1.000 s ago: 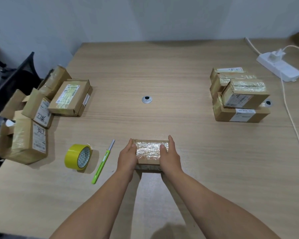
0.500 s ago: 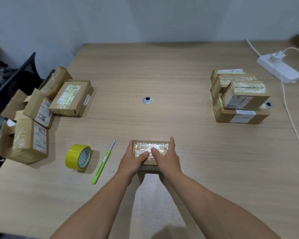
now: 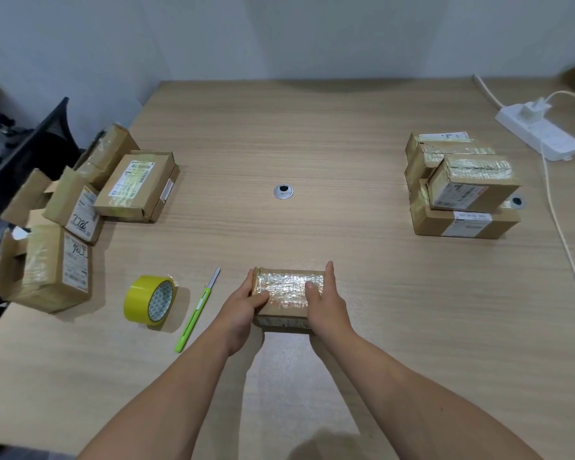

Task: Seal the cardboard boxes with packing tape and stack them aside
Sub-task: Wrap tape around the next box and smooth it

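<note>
Left hand (image 3: 241, 305) and right hand (image 3: 327, 302) clasped the box (image 3: 281, 312) ends, thumbs pressing the tape (image 3: 287, 286), swept apart from its middle; seal apparently smoothed, box ready for the stack (image 3: 462, 197).

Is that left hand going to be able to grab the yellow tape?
Probably yes. The tape stands just left of the left hand, with only the flat green knife lying between them. The hand would first have to let go of the box.

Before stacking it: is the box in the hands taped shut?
Shut: crinkled clear tape spans the top of the box, flaps lying flat.
</note>
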### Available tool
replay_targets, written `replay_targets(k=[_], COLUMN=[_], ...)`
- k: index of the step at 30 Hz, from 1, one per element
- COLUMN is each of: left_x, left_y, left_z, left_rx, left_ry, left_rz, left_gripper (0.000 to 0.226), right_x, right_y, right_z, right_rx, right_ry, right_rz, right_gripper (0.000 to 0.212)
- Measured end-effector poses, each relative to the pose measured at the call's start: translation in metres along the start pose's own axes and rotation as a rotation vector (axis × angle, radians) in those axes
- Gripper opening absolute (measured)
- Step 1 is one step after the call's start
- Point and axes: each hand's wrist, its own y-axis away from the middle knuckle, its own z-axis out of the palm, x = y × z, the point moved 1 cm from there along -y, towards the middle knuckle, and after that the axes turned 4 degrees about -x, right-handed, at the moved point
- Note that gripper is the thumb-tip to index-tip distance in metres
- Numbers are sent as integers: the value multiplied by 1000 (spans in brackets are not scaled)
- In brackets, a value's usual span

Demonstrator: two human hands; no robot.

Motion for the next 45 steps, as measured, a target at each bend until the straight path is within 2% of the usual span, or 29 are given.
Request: replay_targets(k=[8,10,11,13,14,16,19,21,26,29,31,36,40,42,45], left_x=[7,11,11,14,15,14,3,-2,10,7,6,8,12,12,15], left_y=[5,6,4,3,2,0,-11,-13,0,-3,-4,-4,-4,-3,-1], left_z=[0,3,4,12,15,20,16,14,21,20,19,19,21,24,30], left_rx=[79,105,117,172,202,257,283,277,304,308,318,318,341,345,381], left_ry=[152,69,-6,-171,-233,-322,-387,-351,-182,-141,-112,-103,-239,-342,-355], left_rz=[-16,-12,-9,14,35,78,90,72,51,68,70,53,50,58,61], left_gripper=[51,71,73,49,45,54,82,86,53,48,47,47,42,37,37], right_x=[-2,-5,-8,-13,-15,-18,-17,-15,-9,-7,-6,-8,-9,-12,-18], right_y=[1,1,0,-3,-4,-5,-4,-4,-3,-5,-6,-6,-6,-6,-5], right_z=[-2,-3,-3,-1,1,3,3,4,4,0,0,-1,-2,-1,2], right_rx=[24,37,48,72,82,95,106,101,98,102,111,119,117,98,112], right_ry=[-22,-14,-12,-7,-4,9,13,16,-10,-46,-88,-121,-82,-42,-9], right_rz=[14,33,44,72,83,90,78,70,56,69,82,72,87,104,109], right_gripper=[62,61,62,65,65,62,57,55,34,17,13,26,15,30,53])
